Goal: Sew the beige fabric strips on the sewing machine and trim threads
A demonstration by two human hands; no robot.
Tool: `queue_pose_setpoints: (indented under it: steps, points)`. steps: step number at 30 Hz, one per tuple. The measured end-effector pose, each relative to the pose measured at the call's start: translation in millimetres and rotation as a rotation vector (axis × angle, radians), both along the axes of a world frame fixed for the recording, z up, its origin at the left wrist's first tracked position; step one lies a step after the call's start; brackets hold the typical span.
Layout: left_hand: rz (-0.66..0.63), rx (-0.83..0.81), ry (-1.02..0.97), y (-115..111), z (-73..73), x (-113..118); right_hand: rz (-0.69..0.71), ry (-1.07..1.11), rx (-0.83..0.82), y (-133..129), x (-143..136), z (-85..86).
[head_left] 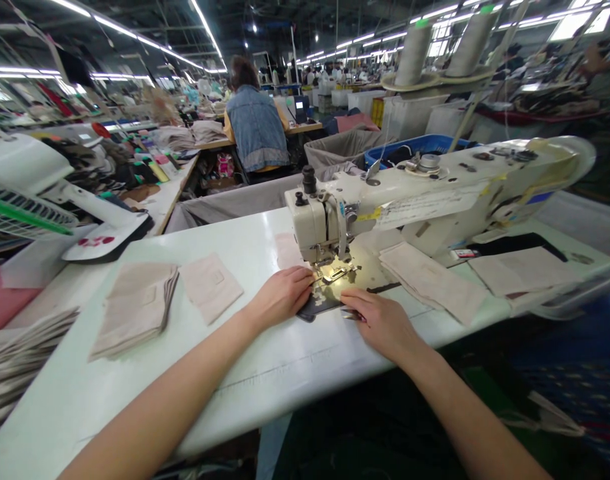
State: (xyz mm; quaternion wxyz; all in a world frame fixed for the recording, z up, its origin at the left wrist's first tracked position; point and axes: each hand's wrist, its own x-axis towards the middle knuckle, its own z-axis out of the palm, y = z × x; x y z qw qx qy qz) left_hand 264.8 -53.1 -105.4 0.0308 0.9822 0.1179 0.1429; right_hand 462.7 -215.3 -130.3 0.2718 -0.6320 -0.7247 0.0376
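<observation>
At the sewing machine (329,223), my left hand (286,293) rests left of the presser foot, its fingers pressed together by the needle plate (329,293). What those fingertips pinch, if anything, is hidden. My right hand (382,327) is closed just right of the plate, with the metal blades of thread snips (352,313) showing below its fingers. A beige fabric piece (289,250) lies behind the left fingers. Further left are a single beige piece (211,287) and a stack of beige pieces (137,303), each with a small stitched patch.
Folded beige pieces (435,280) lie beneath the machine arm, and more beige fabric (527,270) sits farther right. A white fan (29,180) stands at the left. Behind the table are a grey cloth bin (235,203), a blue basket (415,147) and a seated person (259,127).
</observation>
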Motion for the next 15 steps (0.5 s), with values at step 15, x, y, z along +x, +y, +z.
queue_pose_setpoints:
  steps: [15]
  points:
    - [-0.013, 0.009, -0.083, 14, -8.0, -1, -0.81, -0.052, -0.124, -17, 109, 24.5]
